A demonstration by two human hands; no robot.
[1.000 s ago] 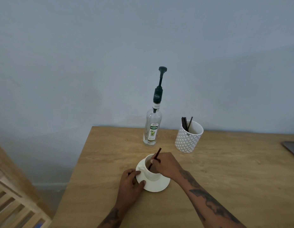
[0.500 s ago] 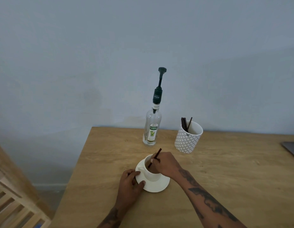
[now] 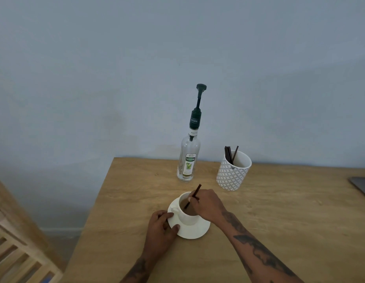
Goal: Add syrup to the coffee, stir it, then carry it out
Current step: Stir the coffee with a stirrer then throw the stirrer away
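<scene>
A: Stage?
B: Stirring, by the look of it. Right hand (image 3: 206, 205) over cup (image 3: 186, 214), fingers (image 3: 192, 199) pinching stirrer (image 3: 193, 196), lower end dipped in coffee (image 3: 188, 209). Syrup probably in already, judging by that; not checkable from the liquid itself.

A: Left?
B: Left hand (image 3: 160, 226) at near-left rim of saucer (image 3: 195, 231), fingers curled onto the rim by the cup handle, thumb on the rim too. Looks like steadying.

A: Cup location?
B: On the saucer, on surface (image 3: 279, 211), just in front of bottle (image 3: 187, 158). Apart from the bottle, not touching.

A: Remaining?
B: Finish stir, pull stirrer, lift cup with saucer, carry out. Nothing lifted yet.

A: Stirrer axis?
B: Long axis tilted. Top end up and away toward the bottle, leaning a bit right; bottom end down and near-left into the cup. Not upright, not flat.

A: Bottle axis?
B: Upright, pump (image 3: 199, 99) on top, fully raised. Nozzle direction hard to tell. Nearly empty, a little liquid at the base.

A: Anything else?
B: Patterned holder (image 3: 232, 171) right of the bottle, spare stirrers (image 3: 230, 154) standing inside, leaning left. Dark flat thing (image 3: 361, 186) far right of the bottle at frame edge, unclear what. Wooden slats (image 3: 18, 252) well left of and below the bottle, off the surface.

A: Risk?
B: Full-ish cup, so slosh on lift likely if rushed.
</scene>
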